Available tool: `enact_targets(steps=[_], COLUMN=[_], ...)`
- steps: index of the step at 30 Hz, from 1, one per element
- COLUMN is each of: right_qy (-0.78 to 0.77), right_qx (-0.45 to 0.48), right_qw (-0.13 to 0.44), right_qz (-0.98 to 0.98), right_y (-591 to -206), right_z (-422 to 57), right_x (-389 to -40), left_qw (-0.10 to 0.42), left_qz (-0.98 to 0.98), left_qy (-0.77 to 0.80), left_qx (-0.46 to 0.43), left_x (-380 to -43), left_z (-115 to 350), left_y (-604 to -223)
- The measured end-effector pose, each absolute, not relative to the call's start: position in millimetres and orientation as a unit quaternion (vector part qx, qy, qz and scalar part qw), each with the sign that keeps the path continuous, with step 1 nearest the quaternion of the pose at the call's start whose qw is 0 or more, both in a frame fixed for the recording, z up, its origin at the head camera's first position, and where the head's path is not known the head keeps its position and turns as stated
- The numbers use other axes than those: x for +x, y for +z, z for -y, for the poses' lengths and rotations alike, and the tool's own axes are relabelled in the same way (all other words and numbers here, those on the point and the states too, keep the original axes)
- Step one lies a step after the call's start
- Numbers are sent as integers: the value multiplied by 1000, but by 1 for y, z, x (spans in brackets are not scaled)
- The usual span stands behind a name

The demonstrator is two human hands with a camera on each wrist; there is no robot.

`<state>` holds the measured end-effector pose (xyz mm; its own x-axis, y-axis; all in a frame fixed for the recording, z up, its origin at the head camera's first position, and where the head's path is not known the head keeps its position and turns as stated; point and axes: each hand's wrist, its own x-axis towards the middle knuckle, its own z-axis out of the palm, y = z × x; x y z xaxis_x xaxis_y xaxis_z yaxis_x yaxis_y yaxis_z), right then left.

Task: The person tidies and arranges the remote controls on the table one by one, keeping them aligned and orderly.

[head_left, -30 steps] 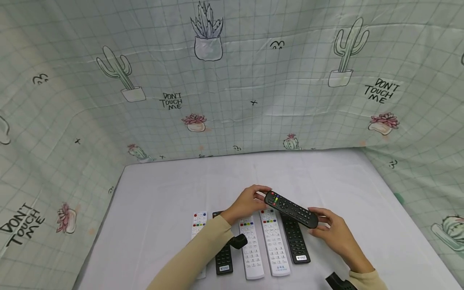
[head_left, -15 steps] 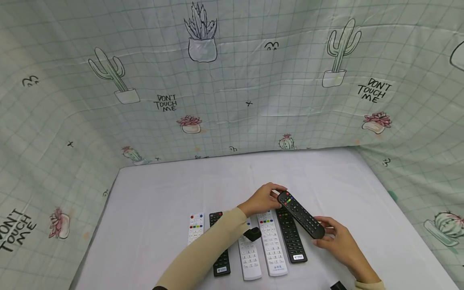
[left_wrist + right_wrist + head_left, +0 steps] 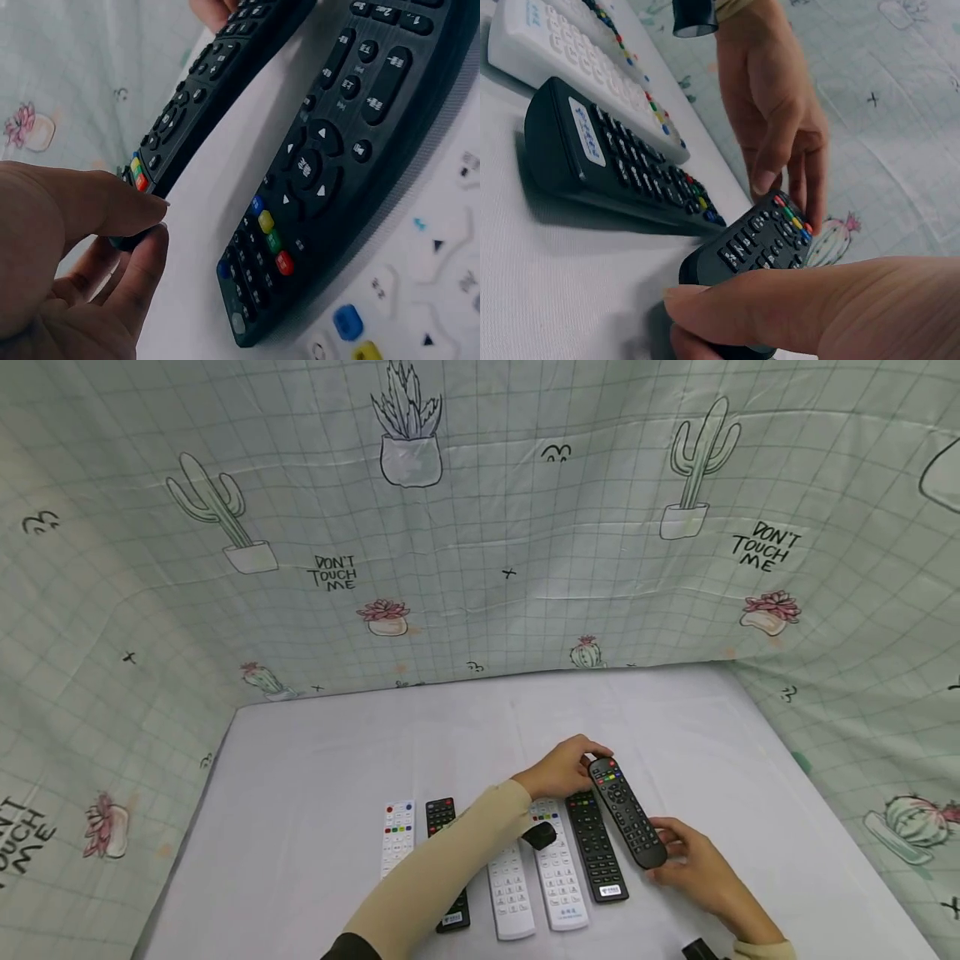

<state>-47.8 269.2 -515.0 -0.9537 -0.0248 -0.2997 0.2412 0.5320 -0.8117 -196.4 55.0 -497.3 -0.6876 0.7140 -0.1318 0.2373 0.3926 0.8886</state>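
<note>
A black remote control (image 3: 628, 814) with rounded ends slants at the right end of a row of remotes. My left hand (image 3: 561, 768) pinches its far end, beside the coloured buttons, between thumb and fingers. My right hand (image 3: 697, 868) grips the near end, thumb on the near side in the right wrist view. Whether its underside touches the table cannot be told. Just left of it lies another black remote (image 3: 596, 852) with a white label, buttons up. A white remote (image 3: 561, 881) comes after that, its upper part partly behind the left wrist.
Farther left lie another white remote (image 3: 512, 897), a labelled black remote (image 3: 440, 814) and a white remote (image 3: 397, 835). My left sleeve (image 3: 442, 877) covers parts of them. The white table (image 3: 337, 743) meets a cactus-printed cloth (image 3: 480, 527) at its back and sides.
Both hands have carried the black remote rightward and lower, from above the row to its right end. It has turned from a sideways slant to nearly in line with the others.
</note>
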Motion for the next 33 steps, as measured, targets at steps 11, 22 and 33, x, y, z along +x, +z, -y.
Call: enact_targets(steps=[11, 22, 33], right_qy=[-446, -395, -363], right_qx=[40, 43, 33], right_qw=[131, 146, 160], right_qz=[-884, -906, -918], right_y=[-520, -514, -511], right_z=[-267, -265, -261], right_x=[-51, -50, -49], left_qw=[218, 199, 206], left_qz=[-837, -851, -863], left_qy=[353, 298, 253], left_qx=[357, 383, 385], left_x=[-205, -202, -196], left_z=[-70, -77, -81], left_y=[-502, -503, -504])
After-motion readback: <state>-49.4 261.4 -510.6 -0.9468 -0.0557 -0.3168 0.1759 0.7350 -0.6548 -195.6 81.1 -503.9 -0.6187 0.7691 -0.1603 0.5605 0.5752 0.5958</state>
